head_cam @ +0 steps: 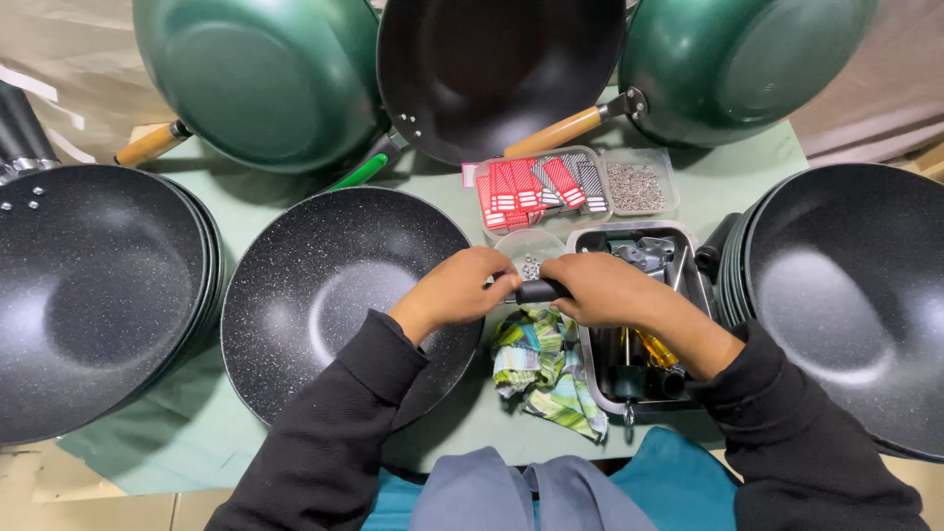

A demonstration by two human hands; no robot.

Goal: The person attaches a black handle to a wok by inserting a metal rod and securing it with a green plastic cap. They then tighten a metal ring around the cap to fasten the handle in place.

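Holding a short black plastic pan handle (541, 291) between them, the two hands meet in the middle, over the green-covered bench (197, 423). The left hand (462, 285) is curled, and its fingertips pinch one end of the handle. The right hand (602, 287) is closed around the other end. Just under the left hand lies a big speckled black pan (324, 295). Under the right hand sits a grey metal tray (639, 324) full of tools and dark parts. A crumpled green checked cloth (546, 369) lies just below both hands. Just past the hands is a clear plastic box (575, 187) with red and grey packets and small silver screws. Green pans (256, 79) lean at the far edge, well away.
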